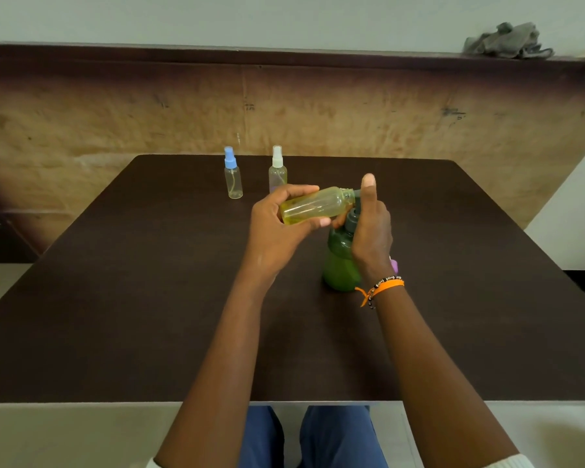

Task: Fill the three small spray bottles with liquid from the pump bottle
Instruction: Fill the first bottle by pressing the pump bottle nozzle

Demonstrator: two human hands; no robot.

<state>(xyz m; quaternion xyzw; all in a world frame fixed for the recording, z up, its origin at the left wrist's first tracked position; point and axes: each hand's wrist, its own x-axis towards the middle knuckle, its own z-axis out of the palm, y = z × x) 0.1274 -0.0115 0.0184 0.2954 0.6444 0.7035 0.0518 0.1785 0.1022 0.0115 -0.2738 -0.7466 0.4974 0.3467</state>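
Left hand (277,224) gripping one uncapped yellow-tinted spray bottle (313,206) sideways, right hand (372,231) wrapped round one green pump bottle (340,261), two capped spray bottles (233,179) upright on tabletop (149,298).

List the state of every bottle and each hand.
Held spray bottle: uncapped, tipped sideways, mouth at pump spout, partly filled.
Blue-capped bottle: upright, capped, looks empty.
White-capped bottle: upright, capped.
Pump bottle: upright on table.
Left hand: grips held bottle.
Right hand: on pump.

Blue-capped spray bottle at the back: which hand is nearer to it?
Left. The left hand, holding the uncapped small bottle, is just front-right of the blue-capped spray bottle; the right hand on the pump bottle lies farther right.
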